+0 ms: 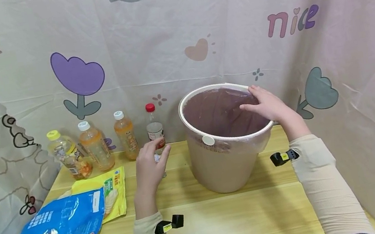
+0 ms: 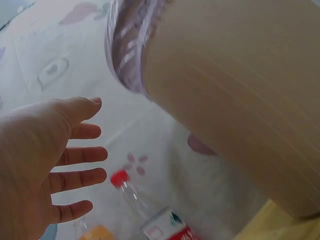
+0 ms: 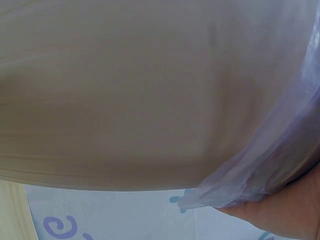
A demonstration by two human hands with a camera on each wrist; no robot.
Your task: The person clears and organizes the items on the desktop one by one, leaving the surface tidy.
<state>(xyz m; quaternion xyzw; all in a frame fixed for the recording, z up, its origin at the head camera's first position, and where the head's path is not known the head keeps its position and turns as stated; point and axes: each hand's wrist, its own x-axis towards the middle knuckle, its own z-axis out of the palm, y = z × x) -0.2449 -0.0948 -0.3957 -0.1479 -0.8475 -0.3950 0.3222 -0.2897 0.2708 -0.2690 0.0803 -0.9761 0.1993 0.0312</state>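
A beige bin [image 1: 226, 168] with a white rim stands on the table, lined with a thin translucent plastic bag [image 1: 216, 108] folded over the rim. My right hand [image 1: 271, 107] rests on the bin's right rim, its fingers along the edge and its thumb extended over the opening. In the right wrist view, the bag's loose edge [image 3: 245, 175] lies against that hand. To the left of the bin, my left hand [image 1: 149, 167] is raised with fingers apart and nothing in it. Behind it stands a clear bottle with a red cap [image 1: 154, 129], its lower part hidden.
Two orange-tinted bottles with white caps, one nearer [image 1: 97, 148] and one [image 1: 126, 137] farther right, stand by the back curtain. A yellow-capped bottle [image 1: 69, 155] is beside them. A blue snack bag [image 1: 57, 230] overlaps a yellow one [image 1: 119, 186] on the wooden table [image 1: 228, 226].
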